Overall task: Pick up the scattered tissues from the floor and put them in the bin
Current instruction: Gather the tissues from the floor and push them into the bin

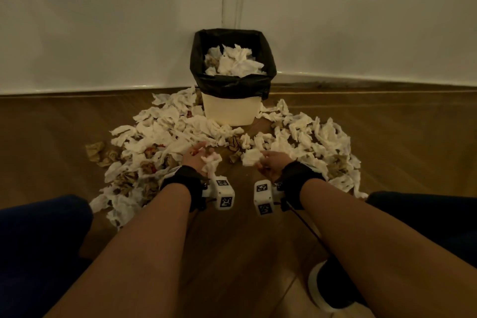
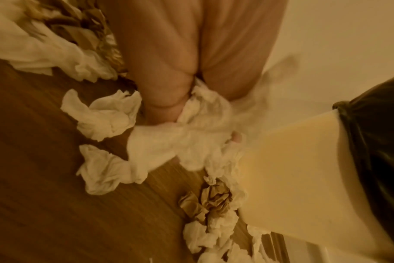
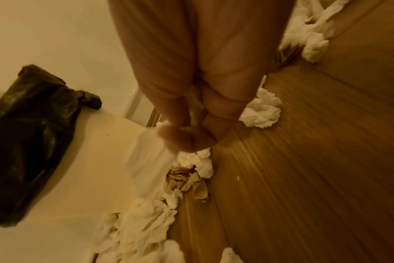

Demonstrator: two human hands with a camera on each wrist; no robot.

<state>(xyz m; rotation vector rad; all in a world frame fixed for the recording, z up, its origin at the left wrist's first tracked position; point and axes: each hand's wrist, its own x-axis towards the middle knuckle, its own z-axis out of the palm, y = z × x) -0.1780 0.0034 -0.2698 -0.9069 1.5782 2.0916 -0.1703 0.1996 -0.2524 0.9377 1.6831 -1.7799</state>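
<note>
Head view: left hand [image 1: 197, 160] curled round a white tissue wad [image 1: 211, 161]; right hand [image 1: 269, 165] pinching another white tissue [image 1: 251, 157], both low over wooden floor [image 1: 232, 240]. Cream bin [image 1: 231, 111] with black liner against wall [image 1: 103, 20], partly filled, ringed by scattered tissues [image 1: 165, 131].

Left wrist view: fingers [image 2: 167, 99] closed on blurred tissue, bin just beside.

Right wrist view: fingertips [image 3: 180, 137] gripping blurred tissue near bin.

The left hand [image 1: 197, 160] grips a white tissue [image 1: 211, 161] and the right hand [image 1: 268, 165] pinches another (both low over the floor [image 1: 387, 137]), before the tissue-filled bin [image 1: 232, 108].
</note>
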